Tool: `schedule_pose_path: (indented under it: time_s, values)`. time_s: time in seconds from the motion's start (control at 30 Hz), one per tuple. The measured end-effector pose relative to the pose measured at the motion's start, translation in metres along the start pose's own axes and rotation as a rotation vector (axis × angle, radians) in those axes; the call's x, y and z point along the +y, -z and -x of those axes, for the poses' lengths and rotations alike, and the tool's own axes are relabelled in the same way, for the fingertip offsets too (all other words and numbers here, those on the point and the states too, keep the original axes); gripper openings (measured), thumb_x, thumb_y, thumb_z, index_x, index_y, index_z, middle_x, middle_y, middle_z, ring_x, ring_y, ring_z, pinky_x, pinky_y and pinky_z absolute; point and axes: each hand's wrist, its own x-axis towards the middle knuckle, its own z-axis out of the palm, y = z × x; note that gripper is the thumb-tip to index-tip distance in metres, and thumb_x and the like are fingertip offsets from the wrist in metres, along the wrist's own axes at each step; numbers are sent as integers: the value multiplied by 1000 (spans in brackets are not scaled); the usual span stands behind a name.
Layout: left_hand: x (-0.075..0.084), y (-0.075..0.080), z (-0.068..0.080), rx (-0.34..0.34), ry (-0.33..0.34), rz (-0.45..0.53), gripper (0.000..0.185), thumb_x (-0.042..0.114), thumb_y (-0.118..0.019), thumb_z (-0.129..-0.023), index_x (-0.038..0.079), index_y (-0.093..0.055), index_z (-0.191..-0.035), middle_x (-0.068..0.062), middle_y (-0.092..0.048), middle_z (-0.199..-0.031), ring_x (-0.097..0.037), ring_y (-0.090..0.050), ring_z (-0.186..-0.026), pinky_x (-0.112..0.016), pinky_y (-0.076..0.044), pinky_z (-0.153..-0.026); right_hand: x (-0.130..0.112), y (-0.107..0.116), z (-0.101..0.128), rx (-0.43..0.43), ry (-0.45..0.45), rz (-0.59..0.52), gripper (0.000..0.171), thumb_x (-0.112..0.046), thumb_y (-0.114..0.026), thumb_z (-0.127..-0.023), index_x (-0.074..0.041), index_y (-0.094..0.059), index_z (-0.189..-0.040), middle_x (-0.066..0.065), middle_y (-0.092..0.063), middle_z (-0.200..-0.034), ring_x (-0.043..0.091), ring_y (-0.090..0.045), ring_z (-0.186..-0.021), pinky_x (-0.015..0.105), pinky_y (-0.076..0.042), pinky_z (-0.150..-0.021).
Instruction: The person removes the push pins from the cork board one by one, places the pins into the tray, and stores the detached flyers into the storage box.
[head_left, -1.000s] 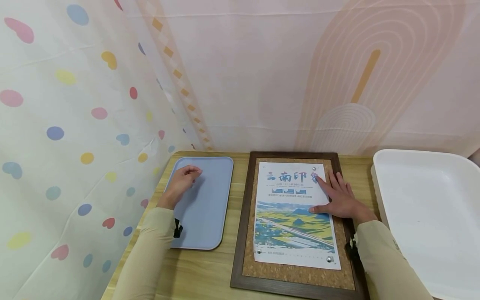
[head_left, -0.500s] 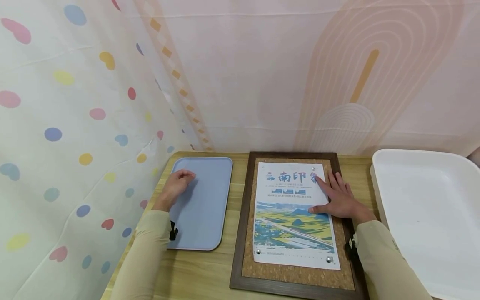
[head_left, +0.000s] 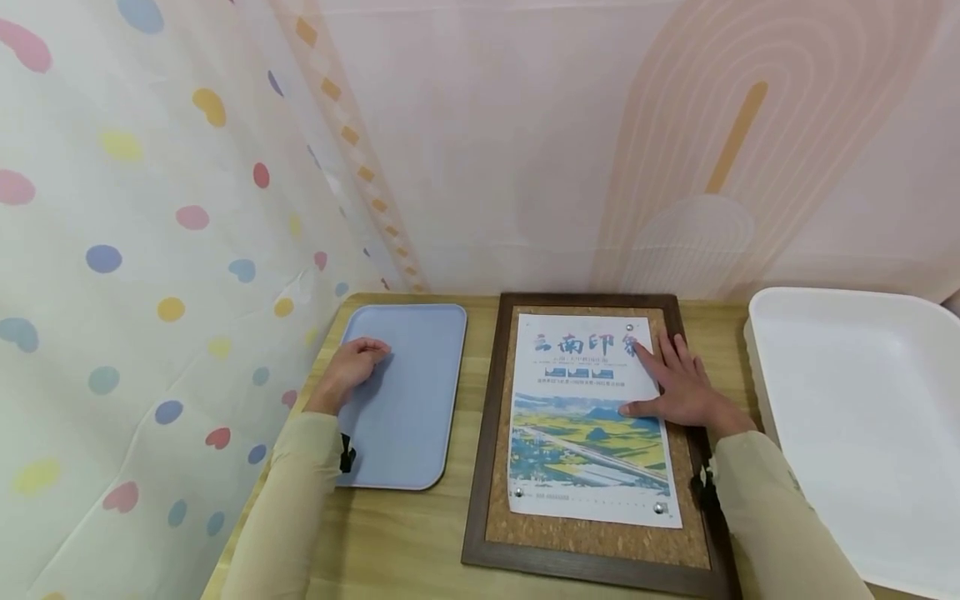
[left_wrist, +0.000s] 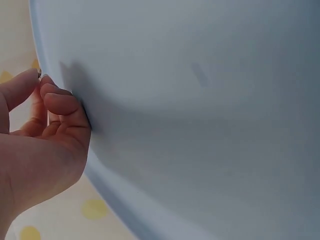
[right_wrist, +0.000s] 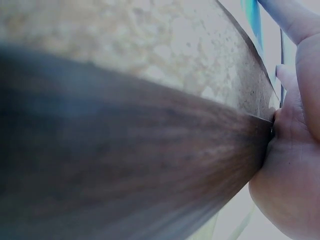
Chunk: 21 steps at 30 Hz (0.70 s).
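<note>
Left hand (head_left: 352, 371) pulled back, curled empty over blue tray (head_left: 420, 333); right hand (head_left: 678, 387) flat on poster (head_left: 577, 433); wooden table (head_left: 397, 533).

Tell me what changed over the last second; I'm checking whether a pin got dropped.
The left hand, fingers curled, sank from above the pale blue plastic tray onto it. Whether it holds a pin is unclear. The right hand stayed flat on the printed paper poster pinned to the wood-framed cork board.

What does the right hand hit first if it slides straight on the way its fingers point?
Probably the pin at the poster's top right corner. The right hand lies flat, fingers aimed up and left, with the index tip just short of that pin. Beyond it comes the cork board's top frame. Depth is unclear.
</note>
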Motion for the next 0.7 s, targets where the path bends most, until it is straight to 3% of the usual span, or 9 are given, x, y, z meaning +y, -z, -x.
schedule_pose_path:
  time_s: [0.7]
  values:
    - [2, 2, 5, -59, 3, -44, 29, 23, -51, -104, 1, -59, -121, -16, -54, -128, -27, -47, -114, -40, -37, -98, -3, 3, 4, -13, -8, 17, 115, -59, -74, -78, -11, -9, -160, 28, 15, -161, 47, 23, -145, 70, 10, -110]
